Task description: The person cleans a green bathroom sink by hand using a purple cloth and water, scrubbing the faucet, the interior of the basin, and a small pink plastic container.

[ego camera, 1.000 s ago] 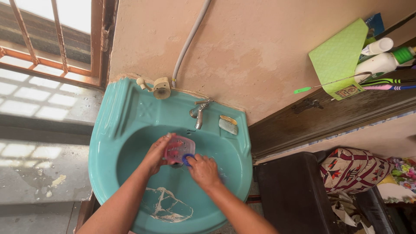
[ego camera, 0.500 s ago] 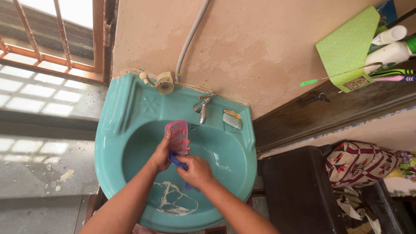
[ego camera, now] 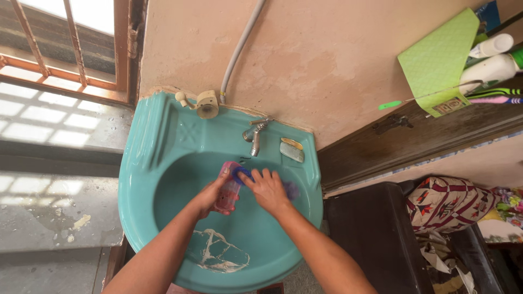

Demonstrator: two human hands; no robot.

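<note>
Left hand (ego camera: 210, 197) is closed around a pink translucent container (ego camera: 227, 190), which is held tilted over the bowl of the teal sink (ego camera: 163, 163), just below the metal tap (ego camera: 254, 136). Right hand (ego camera: 268, 189) is curled on a blue scrubber (ego camera: 241, 173), pressed against the container's upper end. A soap bar (ego camera: 292, 149) is seen right of the tap on the sink rim.
</note>
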